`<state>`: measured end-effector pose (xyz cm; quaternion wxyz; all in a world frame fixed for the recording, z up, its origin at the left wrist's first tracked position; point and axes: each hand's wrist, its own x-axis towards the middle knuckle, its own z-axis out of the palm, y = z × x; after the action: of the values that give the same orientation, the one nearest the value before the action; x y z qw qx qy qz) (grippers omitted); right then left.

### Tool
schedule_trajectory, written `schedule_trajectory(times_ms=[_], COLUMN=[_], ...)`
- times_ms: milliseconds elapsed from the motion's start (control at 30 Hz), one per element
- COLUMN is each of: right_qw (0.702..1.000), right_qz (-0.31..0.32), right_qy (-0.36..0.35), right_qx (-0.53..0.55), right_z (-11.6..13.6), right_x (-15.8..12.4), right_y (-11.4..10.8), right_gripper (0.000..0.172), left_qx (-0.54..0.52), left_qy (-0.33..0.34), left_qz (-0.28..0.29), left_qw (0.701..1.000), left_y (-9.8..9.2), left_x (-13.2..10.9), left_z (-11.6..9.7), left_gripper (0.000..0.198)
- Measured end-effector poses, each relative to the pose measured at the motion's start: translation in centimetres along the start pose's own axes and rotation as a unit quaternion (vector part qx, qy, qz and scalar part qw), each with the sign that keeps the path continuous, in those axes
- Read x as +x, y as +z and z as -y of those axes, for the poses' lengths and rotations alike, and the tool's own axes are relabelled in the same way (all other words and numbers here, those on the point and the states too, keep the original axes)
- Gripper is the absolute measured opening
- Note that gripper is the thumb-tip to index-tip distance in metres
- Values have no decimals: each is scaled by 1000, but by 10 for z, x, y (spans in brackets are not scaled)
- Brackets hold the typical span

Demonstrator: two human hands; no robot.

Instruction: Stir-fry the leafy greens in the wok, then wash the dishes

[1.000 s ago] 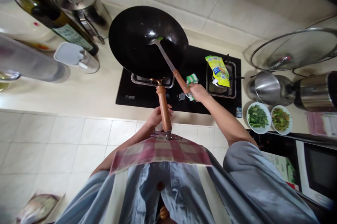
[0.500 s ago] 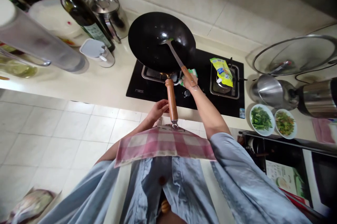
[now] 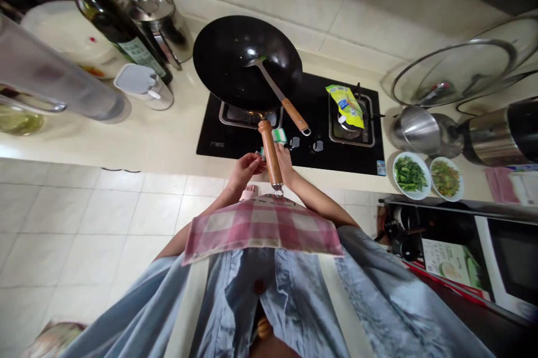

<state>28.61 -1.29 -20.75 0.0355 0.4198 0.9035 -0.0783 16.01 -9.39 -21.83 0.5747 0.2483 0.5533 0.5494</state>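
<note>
Green-and-white cloth (image 3: 279, 135): at the fingertips of the right hand (image 3: 284, 163), the nearer hand, on its far side; long axis hidden by the wok handle (image 3: 269, 152).
Right hand: fingers bent against the cloth, partly masked; whether it grips, I cannot tell.
Left hand (image 3: 244, 172): fingers loosely curled, thumb near forefinger; any hold, I cannot tell.
Wok handle: smooth brown wood, between the hands, pointing lengthwise at the wearer; metal ring at its end.
Wok (image 3: 227, 78): black, glossy, round-bellied, beyond both hands.
Spatula (image 3: 293, 111): metal shaft, wooden grip, leaning in the wok, beyond the right hand.
Pouch (image 3: 348, 105): crinkled yellow plastic, farther rightward.
</note>
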Motion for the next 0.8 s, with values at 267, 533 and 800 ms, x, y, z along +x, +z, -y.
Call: schedule_trajectory(times_ms=[267, 533, 800], right_qw=[991, 989, 988], right_qz=[-39, -54, 65], right_qy=[67, 133, 142], right_qx=[105, 27, -8], right_z=[-62, -128, -121], right_x=[-88, 12, 24], right_y=[-17, -58, -46], right_gripper=[38, 54, 42], left_qx=[0, 14, 13], left_qy=[-5, 0, 2], left_qz=[-12, 7, 12], left_qw=[1000, 1000, 1000], left_y=[0, 12, 18], left_x=[-4, -2, -6], left_z=[-1, -1, -7], left_gripper=[48, 48, 48])
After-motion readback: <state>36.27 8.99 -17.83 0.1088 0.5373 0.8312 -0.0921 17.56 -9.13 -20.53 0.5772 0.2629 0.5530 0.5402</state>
